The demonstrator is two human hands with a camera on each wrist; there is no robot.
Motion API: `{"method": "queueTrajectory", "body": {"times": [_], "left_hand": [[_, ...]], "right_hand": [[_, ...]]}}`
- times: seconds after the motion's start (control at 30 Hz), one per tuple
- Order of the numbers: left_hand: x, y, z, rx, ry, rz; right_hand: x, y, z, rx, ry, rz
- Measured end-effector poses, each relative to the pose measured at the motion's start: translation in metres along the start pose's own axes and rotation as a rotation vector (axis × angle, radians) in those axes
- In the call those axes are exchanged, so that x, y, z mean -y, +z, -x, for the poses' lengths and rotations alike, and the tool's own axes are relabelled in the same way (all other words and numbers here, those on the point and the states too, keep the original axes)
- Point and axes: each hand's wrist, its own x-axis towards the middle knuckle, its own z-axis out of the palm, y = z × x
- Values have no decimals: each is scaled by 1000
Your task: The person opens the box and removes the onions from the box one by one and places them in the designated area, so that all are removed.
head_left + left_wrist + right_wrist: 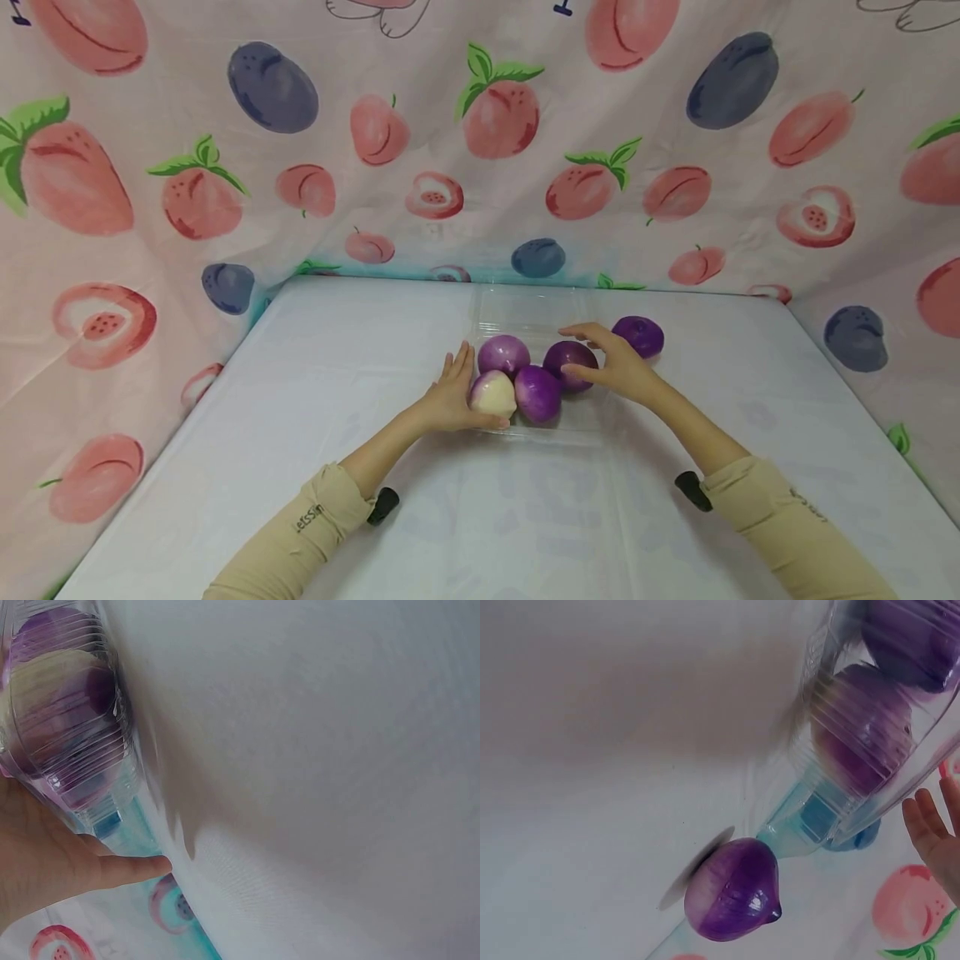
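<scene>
A clear plastic box (pixel 577 423) with its lid (pixel 525 307) raised at the back holds several purple onions. One with a cream end (pixel 495 393) is at front left, a deep purple onion (pixel 538 394) beside it, a paler onion (pixel 504 355) behind, and a dark onion (pixel 564 360) at right. My left hand (pixel 450 402) rests against the box's left side, fingers straight, thumb along the front corner. Over the right side, my right hand (pixel 618 367) has its fingers spread around the dark onion, its thumb in front; firm contact cannot be told.
Another purple onion (pixel 637 336) lies on the white table (pixel 337 333) outside the box, just beyond my right hand; the right wrist view shows its pointed tip. A fruit-patterned cloth (pixel 450 125) hangs behind the table and along its sides.
</scene>
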Motion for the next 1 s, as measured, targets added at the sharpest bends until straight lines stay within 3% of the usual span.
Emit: {"method": "queueTrajectory", "body": {"times": [0.27,0.57,0.77,1.0], "left_hand": [[-2,1,2,3,0,-10],[-3,-1,2,-8,1,-11],[-2,0,2,-2,0,-4],[-3,0,1,1,4,5]], "right_hand": [[4,11,7,60,-91,26],[3,15,7,105,-107,20],[4,20,6,136,-147,77],[11,22,5,177,-131,144]]}}
